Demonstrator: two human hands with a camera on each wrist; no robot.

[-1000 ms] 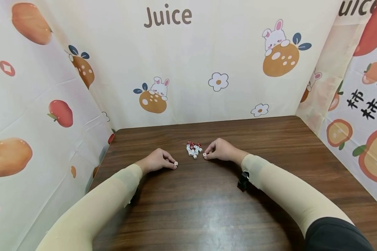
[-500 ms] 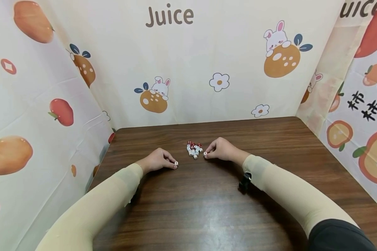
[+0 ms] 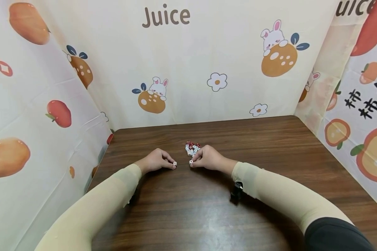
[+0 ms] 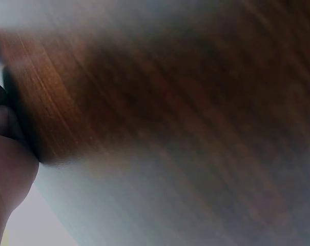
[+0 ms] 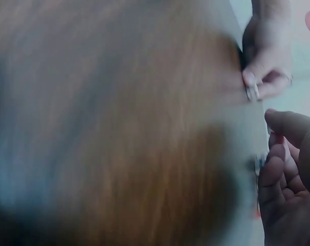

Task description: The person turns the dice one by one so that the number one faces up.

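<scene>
Left hand (image 3: 157, 160) pinched white die (image 3: 175, 163) at fingertips; contact with bench (image 3: 188, 209) not determinable. Second die (image 3: 191, 162) lay near, to right, not touching, pinched by right hand (image 3: 211, 158). Gap between 2 cubes ran left-right; no long axis. Red-and-white dice pile (image 3: 191, 149) lay just beyond second die, right hand nearer.

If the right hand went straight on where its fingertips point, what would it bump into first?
The right hand would probably meet the small white cube-shaped die pinched by the left hand, though depth is hard to judge.
</scene>
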